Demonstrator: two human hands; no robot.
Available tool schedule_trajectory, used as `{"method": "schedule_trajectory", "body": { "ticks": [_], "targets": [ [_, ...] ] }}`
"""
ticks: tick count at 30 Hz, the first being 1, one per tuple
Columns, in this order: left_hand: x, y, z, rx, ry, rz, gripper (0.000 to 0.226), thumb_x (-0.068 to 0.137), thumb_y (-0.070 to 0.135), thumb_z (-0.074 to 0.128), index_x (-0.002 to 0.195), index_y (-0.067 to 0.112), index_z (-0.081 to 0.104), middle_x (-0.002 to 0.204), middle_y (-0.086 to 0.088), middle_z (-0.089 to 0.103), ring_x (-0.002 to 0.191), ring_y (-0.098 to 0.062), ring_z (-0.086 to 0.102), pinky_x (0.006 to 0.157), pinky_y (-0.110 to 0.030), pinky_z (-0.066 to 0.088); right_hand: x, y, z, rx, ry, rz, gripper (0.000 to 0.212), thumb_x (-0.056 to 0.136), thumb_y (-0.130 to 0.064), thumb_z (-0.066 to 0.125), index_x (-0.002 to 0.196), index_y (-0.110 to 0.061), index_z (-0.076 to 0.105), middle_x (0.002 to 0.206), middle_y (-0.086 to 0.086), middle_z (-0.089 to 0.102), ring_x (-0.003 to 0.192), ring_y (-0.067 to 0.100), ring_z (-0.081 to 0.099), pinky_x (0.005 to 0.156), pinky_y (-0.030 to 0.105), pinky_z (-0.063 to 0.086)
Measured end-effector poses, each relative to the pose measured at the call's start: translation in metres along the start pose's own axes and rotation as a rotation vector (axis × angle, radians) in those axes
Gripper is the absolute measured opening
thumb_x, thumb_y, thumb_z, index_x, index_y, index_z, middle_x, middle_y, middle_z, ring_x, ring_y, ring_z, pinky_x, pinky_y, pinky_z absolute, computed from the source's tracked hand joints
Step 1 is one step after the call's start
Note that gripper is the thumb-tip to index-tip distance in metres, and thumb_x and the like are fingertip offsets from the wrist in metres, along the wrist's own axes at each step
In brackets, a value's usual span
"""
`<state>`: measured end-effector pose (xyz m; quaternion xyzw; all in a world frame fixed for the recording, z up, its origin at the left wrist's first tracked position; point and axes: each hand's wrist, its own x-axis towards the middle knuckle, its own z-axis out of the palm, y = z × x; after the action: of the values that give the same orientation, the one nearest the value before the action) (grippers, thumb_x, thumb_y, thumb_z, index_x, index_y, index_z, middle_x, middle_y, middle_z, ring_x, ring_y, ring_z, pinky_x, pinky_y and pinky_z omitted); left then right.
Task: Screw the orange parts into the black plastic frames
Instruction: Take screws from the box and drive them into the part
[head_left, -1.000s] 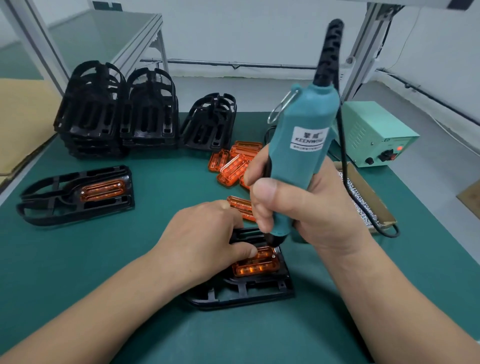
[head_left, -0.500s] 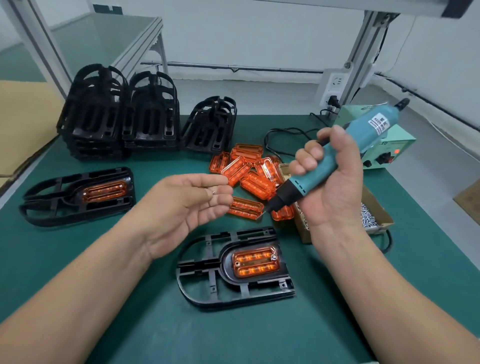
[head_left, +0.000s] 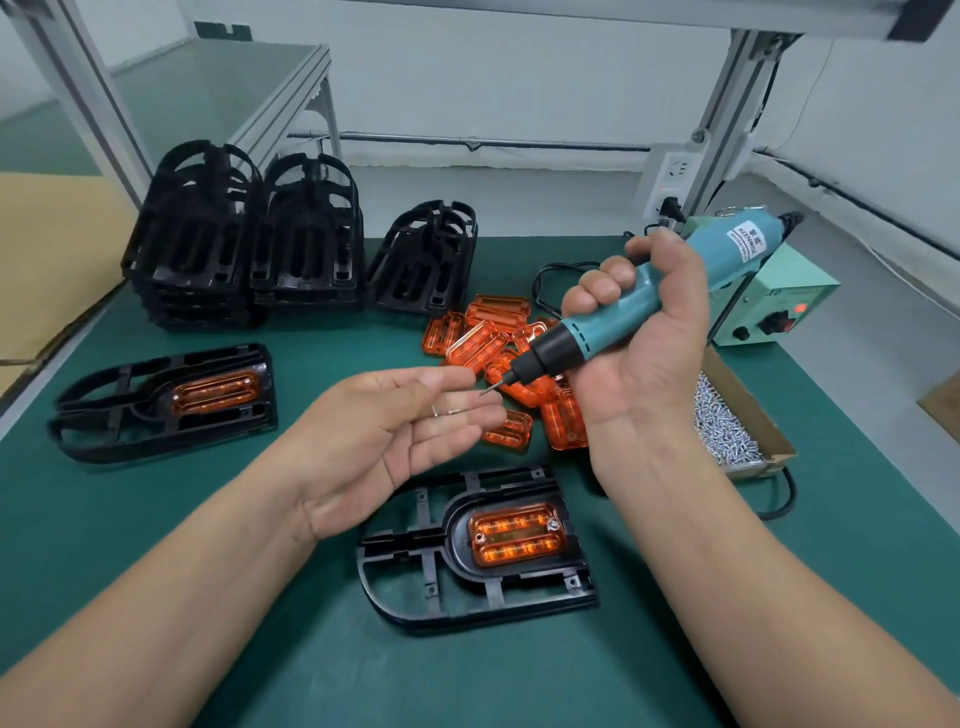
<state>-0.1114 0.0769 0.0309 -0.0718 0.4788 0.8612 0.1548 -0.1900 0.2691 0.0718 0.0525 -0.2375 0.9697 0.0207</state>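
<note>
Lifted clear above the green mat (head_left: 857, 493), off the black frame (head_left: 452, 540) lying lower centre, orange part (head_left: 517, 535) seated, my right hand (head_left: 649, 364) grips the screwdriver (head_left: 582, 335). Its tip is near my left hand (head_left: 384, 436), palm up and open, carrying screws (head_left: 445, 412).

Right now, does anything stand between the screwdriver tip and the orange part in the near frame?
Nothing lies on the orange part. The left hand, palm up with screws on its fingers, sits right at the screwdriver tip, above the frame.
</note>
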Motion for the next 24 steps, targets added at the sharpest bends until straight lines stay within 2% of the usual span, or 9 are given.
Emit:
{"method": "schedule_trajectory", "body": {
  "ticks": [2,4,8,10,14,16,18,21,24],
  "targets": [
    [-0.001,0.001,-0.002,-0.059,-0.06,-0.026,0.04,0.098,0.0,0.059,0.137,-0.009,0.055,0.132,-0.029,0.068,0.124,-0.037,0.069,0.091,-0.03,0.062,-0.001,0.003,-0.003,0.005,0.008,0.006,0.015,0.103,-0.019,0.06,0.089,-0.014,0.057,0.067,-0.002,0.048,0.054,0.01,0.048,0.053,0.025,0.046],
    [-0.002,0.002,-0.004,-0.055,-0.087,-0.034,0.044,0.09,-0.011,0.063,0.134,-0.009,0.06,0.134,-0.03,0.067,0.126,-0.037,0.068,0.094,-0.03,0.06,-0.003,0.004,-0.006,0.002,0.011,0.013,0.014,0.102,-0.018,0.061,0.089,-0.014,0.058,0.068,-0.002,0.049,0.055,0.01,0.049,0.053,0.025,0.046],
    [-0.003,0.001,0.0,0.066,-0.032,-0.024,0.029,0.086,-0.006,0.068,0.114,-0.003,0.076,0.126,-0.028,0.072,0.117,-0.034,0.073,0.08,-0.027,0.064,-0.003,0.001,-0.009,-0.002,0.012,0.0,0.014,0.102,-0.018,0.06,0.089,-0.014,0.058,0.068,-0.002,0.048,0.055,0.011,0.048,0.054,0.025,0.045],
    [-0.005,0.001,0.002,0.116,-0.014,-0.02,0.03,0.088,0.002,0.07,0.118,-0.001,0.074,0.122,-0.026,0.074,0.11,-0.032,0.076,0.073,-0.026,0.065,-0.002,-0.001,-0.01,0.007,0.004,0.0,0.015,0.102,-0.018,0.06,0.088,-0.014,0.058,0.068,-0.002,0.048,0.056,0.011,0.047,0.055,0.025,0.045],
    [-0.009,0.001,0.01,0.221,0.026,0.019,0.035,0.089,0.016,0.073,0.12,0.001,0.069,0.102,-0.019,0.078,0.081,-0.023,0.08,0.055,-0.023,0.061,-0.004,-0.002,-0.009,0.01,-0.018,-0.005,0.013,0.1,-0.018,0.062,0.088,-0.014,0.058,0.069,-0.002,0.047,0.056,0.011,0.047,0.055,0.025,0.047],
    [-0.01,0.0,0.013,0.27,0.052,0.055,0.028,0.088,0.021,0.075,0.108,0.004,0.069,0.086,-0.015,0.075,0.062,-0.017,0.072,0.046,-0.021,0.055,-0.005,-0.002,-0.008,0.007,-0.029,-0.006,0.012,0.099,-0.018,0.062,0.088,-0.014,0.058,0.069,-0.002,0.048,0.056,0.011,0.048,0.055,0.025,0.047],
    [-0.01,-0.001,0.015,0.308,0.077,0.08,0.023,0.085,0.026,0.078,0.096,0.008,0.069,0.079,-0.012,0.071,0.054,-0.014,0.064,0.042,-0.02,0.049,-0.006,-0.002,-0.008,0.008,-0.035,-0.003,0.011,0.098,-0.018,0.063,0.089,-0.014,0.057,0.069,-0.002,0.048,0.056,0.011,0.048,0.055,0.025,0.047],
    [-0.01,-0.001,0.015,0.286,0.071,0.073,0.021,0.082,0.026,0.08,0.091,0.007,0.075,0.081,-0.012,0.072,0.057,-0.013,0.065,0.045,-0.019,0.052,-0.006,-0.002,-0.007,0.011,-0.045,-0.004,0.011,0.098,-0.018,0.063,0.089,-0.014,0.058,0.069,-0.002,0.048,0.056,0.01,0.048,0.055,0.025,0.047],
    [-0.011,-0.001,0.014,0.204,0.014,0.012,0.018,0.084,0.014,0.078,0.099,0.006,0.081,0.096,-0.019,0.078,0.077,-0.02,0.078,0.058,-0.023,0.061,-0.006,-0.002,-0.007,0.013,-0.061,-0.009,0.012,0.1,-0.018,0.062,0.089,-0.014,0.058,0.069,-0.002,0.048,0.056,0.01,0.048,0.055,0.026,0.047]
  ]
}}
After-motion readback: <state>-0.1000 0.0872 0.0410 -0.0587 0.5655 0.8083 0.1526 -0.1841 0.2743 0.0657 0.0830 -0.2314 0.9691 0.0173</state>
